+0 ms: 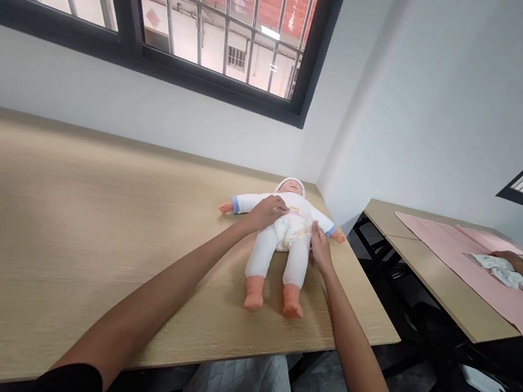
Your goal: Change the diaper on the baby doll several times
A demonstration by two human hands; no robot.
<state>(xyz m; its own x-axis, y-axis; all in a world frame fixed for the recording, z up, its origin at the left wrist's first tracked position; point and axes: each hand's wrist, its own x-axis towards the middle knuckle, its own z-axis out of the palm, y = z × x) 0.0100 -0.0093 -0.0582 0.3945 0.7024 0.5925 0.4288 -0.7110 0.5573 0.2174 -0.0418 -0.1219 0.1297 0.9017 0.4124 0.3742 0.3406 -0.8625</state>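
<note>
A baby doll [262, 253] in a white suit with blue cuffs and a white cap lies on its back, feet towards me. Around its hips is a white diaper [292, 228] with a yellowish mark near the waist. My left hand [267, 213] is closed at the diaper's upper edge, over the belly, its fingertips partly hidden. At the other hip, my right hand [322, 247] grips the diaper's side, thumb up and the other fingers mostly out of sight. The doll's arms are spread out to both sides.
The doll rests on a light wooden table [61, 223] against the wall, near its right end. Across a gap stands another table [465, 297] with a pink mat [461, 263], where another person's hands [506, 257] touch a pale cloth. A barred window [226, 16] is above.
</note>
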